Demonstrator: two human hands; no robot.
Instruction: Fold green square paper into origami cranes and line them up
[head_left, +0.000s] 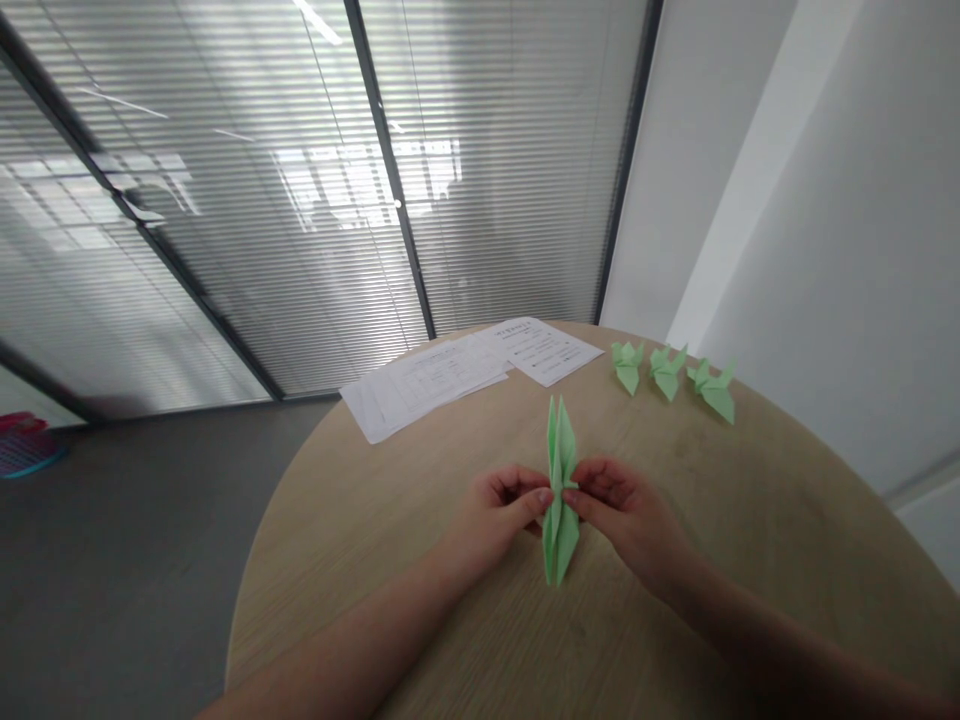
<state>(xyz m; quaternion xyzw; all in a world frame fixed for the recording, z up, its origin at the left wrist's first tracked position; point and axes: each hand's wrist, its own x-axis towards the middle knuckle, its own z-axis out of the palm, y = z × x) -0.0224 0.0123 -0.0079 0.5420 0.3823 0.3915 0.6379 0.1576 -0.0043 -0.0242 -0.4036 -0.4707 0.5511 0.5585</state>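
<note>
A light green folded paper (558, 545), long and narrow with pointed ends, is held between my two hands above the round table (480, 640). My left hand (510, 508) pinches its left side near the middle, thumb on top. From the other side, my right hand (616, 505) grips the paper at the same height, with thumb and fingers closed on it. Two points stick up at the far end, and the near end splits into two tips. My fingers hide part of its middle.
At the table's far right edge stand three green origami figures (666, 372). Printed sheets (435, 380) lie overlapping at the back. Beyond the table is a glass partition with blinds (510, 180), and a white wall (847, 250) rises on the right. A pink and blue basket (28, 445) sits far left.
</note>
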